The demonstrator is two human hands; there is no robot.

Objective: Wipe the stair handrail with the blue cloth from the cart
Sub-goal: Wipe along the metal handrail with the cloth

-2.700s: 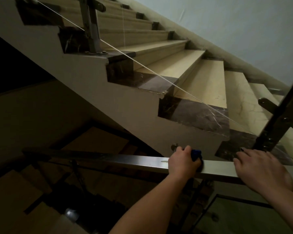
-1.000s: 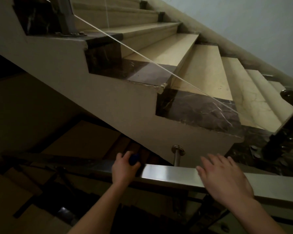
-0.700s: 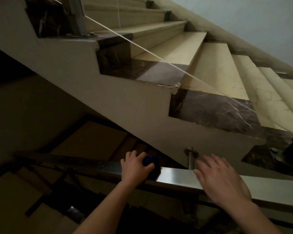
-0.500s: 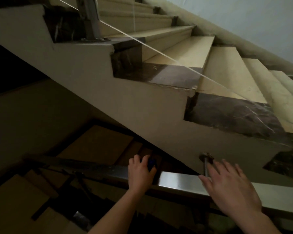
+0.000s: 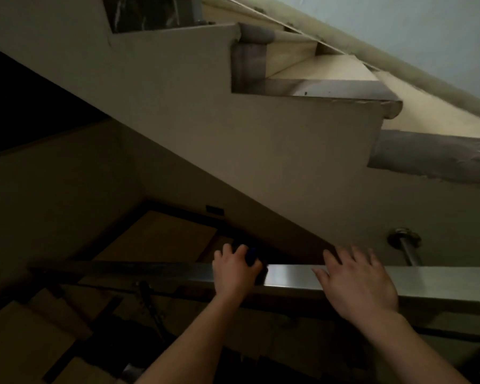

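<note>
A flat steel handrail (image 5: 294, 276) runs across the lower part of the head view, sloping down into the dark at the left. My left hand (image 5: 234, 271) grips the rail with the blue cloth (image 5: 251, 254) bunched under its fingers; only a small blue patch shows. To the right, my right hand (image 5: 356, 281) lies flat on top of the rail with its fingers spread.
The underside and side of the upper stair flight (image 5: 261, 128) hang close above the rail. A round steel bracket (image 5: 405, 242) ties the rail to that wall at the right. Lower steps (image 5: 153, 239) lie in the dark below left.
Both hands have travelled down the rail to the left, the left hand dragging the cloth. The view has dropped lower, so the upper steps now sit higher in frame.
</note>
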